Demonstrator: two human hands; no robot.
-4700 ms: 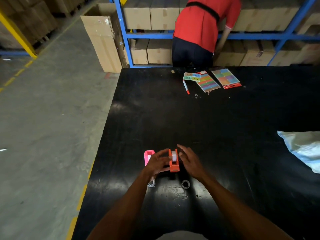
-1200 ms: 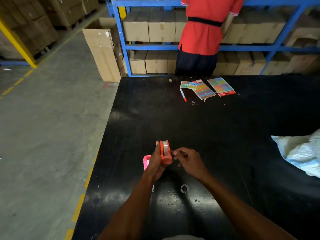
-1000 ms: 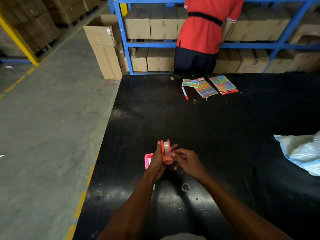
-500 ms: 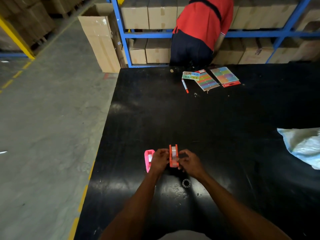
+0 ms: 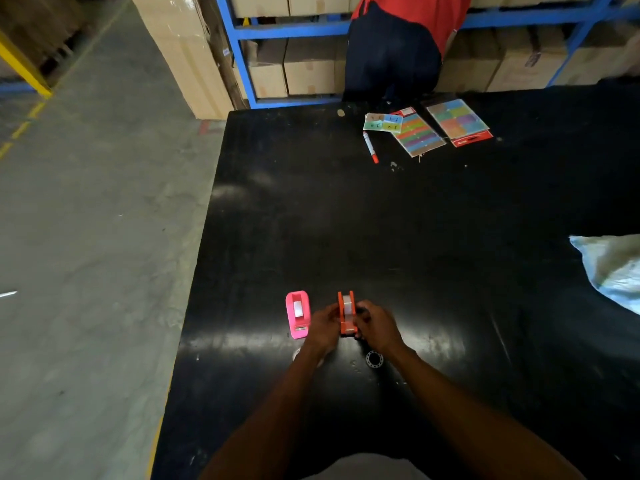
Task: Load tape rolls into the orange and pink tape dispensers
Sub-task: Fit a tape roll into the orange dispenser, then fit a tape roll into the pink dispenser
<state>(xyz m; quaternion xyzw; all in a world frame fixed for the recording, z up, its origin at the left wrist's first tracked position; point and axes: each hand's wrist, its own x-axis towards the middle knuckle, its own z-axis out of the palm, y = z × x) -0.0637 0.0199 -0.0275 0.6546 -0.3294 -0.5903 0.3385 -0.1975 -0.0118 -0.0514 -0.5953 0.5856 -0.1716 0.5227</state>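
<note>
The orange tape dispenser [image 5: 346, 311] stands on the black table [image 5: 381, 220] with a pale tape roll showing in its slot. My left hand [image 5: 323, 329] grips its left side and my right hand [image 5: 375, 325] grips its right side. The pink tape dispenser [image 5: 298, 313] lies just to the left, apart from my hands, with a white roll visible inside. A small clear tape roll [image 5: 374, 359] lies on the table under my right wrist. Another roll [image 5: 297, 354] peeks out beside my left wrist, mostly hidden.
The table's left edge drops to a concrete floor. At the far side lie a red-tipped marker [image 5: 370, 147] and coloured sticker sheets [image 5: 420, 133]. A person in red [image 5: 394, 46] stands at blue shelving with cardboard boxes. A pale plastic bag [image 5: 613, 271] rests at the right.
The orange dispenser, earlier held up off the table in my left hand, now stands on it between both hands. The pink dispenser shows fully to the left.
</note>
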